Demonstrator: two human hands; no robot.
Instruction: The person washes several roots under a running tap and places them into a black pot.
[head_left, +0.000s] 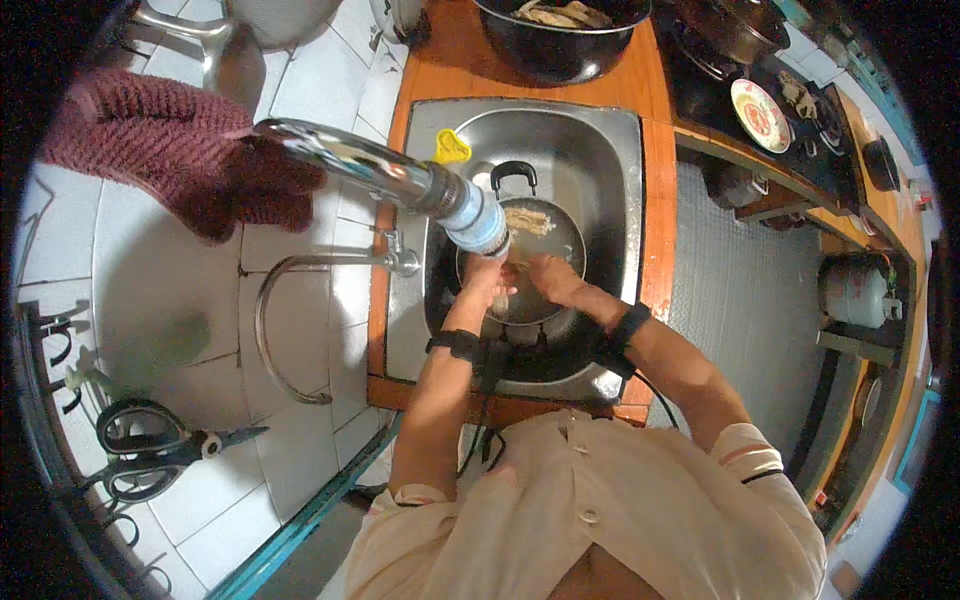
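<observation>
A dark round pan (566, 232) with black loop handles stands in a stainless steel sink (592, 150) and holds cloudy liquid. Pale, stringy food pieces (527, 220) lie in its upper part. Over the pan's left side is my left hand (491, 277), partly hidden by the faucet's blue-white nozzle (476, 221), with its fingers near a small pale piece. My right hand (553, 277) is over the pan's right half, fingers curled downward. Whether either hand grips a piece cannot be made out. Both wrists wear black bands.
A yellow strainer (451, 147) sits at the sink's upper left rim. Beyond the sink stands a black pot (562, 45) with pale food. Black-handled scissors (154, 450) and a maroon towel (165, 150) hang at left. A patterned plate (760, 116) rests by the stove at right.
</observation>
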